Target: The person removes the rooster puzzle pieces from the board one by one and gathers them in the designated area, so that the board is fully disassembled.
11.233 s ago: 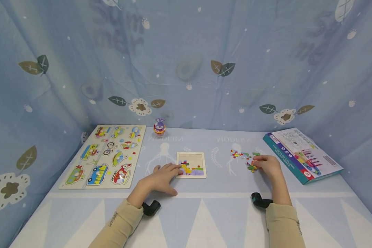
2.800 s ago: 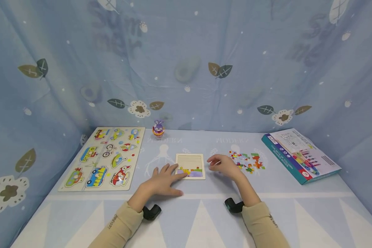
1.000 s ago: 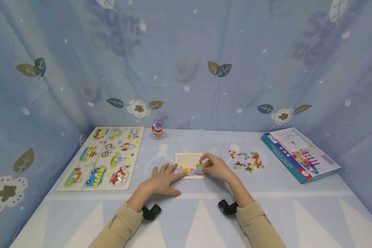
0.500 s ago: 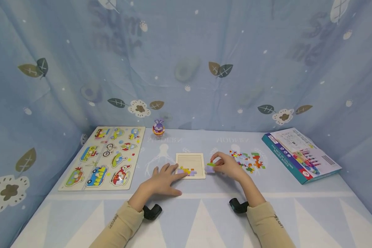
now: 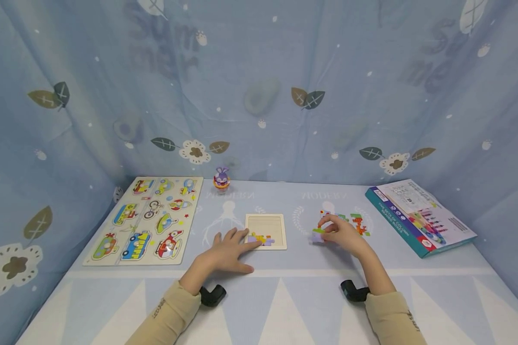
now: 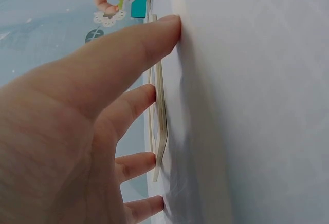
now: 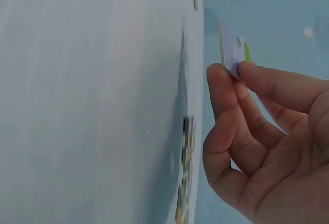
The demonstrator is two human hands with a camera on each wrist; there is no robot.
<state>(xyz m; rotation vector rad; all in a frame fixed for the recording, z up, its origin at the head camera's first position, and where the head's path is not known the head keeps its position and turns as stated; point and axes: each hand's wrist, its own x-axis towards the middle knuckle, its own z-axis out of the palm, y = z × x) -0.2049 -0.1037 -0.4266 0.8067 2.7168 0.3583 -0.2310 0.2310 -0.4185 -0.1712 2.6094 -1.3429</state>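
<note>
My right hand point(image 5: 345, 236) pinches a purple and green jigsaw piece point(image 5: 317, 235) between thumb and fingers, held above the table just left of the loose pieces. The right wrist view shows that jigsaw piece point(image 7: 232, 49) tilted up and clear of the tabletop. My left hand point(image 5: 226, 251) lies spread at the left edge of a small wooden puzzle tray point(image 5: 284, 230), its fingers touching the rim. In the tray, a few joined yellow and purple pieces point(image 5: 265, 239) fill part of the bottom row. Loose jigsaw pieces point(image 5: 359, 224) lie on the right, partly hidden by my right hand.
A large wooden vehicle puzzle board point(image 5: 144, 220) lies on the left. A purple rabbit figure point(image 5: 221, 179) stands at the back near the curtain. On the right is a flat boxed toy point(image 5: 420, 215) with a teal side.
The right hand brought the purple and green piece to the tray's right corner, then lifted it away rightward towards the loose pieces. The left hand has stayed on the tray.
</note>
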